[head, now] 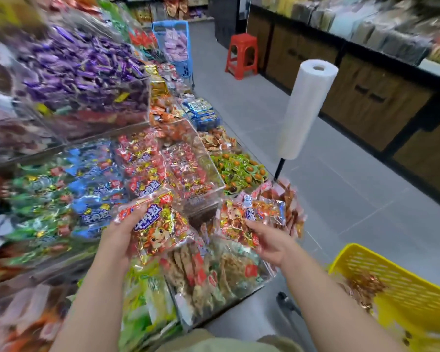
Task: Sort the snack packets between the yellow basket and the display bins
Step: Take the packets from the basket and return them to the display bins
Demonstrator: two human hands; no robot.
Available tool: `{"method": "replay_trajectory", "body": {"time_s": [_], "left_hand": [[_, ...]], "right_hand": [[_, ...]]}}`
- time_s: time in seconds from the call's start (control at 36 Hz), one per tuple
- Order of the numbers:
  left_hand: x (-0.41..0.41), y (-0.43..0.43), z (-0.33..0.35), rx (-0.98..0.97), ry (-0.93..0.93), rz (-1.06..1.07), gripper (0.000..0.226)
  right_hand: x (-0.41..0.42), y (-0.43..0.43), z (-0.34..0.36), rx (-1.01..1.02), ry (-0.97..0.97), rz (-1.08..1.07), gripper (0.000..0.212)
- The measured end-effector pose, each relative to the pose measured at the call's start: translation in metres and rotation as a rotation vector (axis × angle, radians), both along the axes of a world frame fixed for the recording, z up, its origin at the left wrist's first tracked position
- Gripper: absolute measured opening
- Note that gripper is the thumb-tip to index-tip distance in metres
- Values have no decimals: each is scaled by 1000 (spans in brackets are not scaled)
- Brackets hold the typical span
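My left hand grips a red snack packet with a cartoon face, held over the front of the display bins. My right hand holds a small stack of similar red packets, just right of the left one. Directly beyond the hands a clear bin holds matching red packets. The yellow basket sits at the lower right, beside my right forearm, with several brownish packets inside.
Clear bins of blue, green and purple packets fill the left. A white bag roll stands on a pole at the counter's right edge. A red stool and dark cabinets line the aisle.
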State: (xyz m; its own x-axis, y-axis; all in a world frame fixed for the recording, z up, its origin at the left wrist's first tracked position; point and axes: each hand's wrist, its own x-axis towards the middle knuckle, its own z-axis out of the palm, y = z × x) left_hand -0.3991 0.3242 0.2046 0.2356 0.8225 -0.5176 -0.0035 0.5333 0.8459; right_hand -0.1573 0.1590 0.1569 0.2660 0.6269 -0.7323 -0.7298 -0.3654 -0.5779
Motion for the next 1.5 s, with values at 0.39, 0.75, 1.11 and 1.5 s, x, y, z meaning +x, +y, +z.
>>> {"method": "replay_trajectory", "body": {"time_s": [0.39, 0.75, 1.11, 1.5], "left_hand": [[-38, 89, 12, 111, -66, 211, 15], [3, 130, 27, 80, -90, 229, 44], [31, 153, 16, 34, -69, 208, 56], [51, 156, 18, -10, -54, 152, 71]], "right_hand": [[5, 133, 52, -50, -669, 236, 30], [58, 349, 80, 44, -1661, 1030, 41], [65, 406, 42, 50, -2234, 1229, 35], [50, 349, 45, 325, -1342, 698, 19]]}}
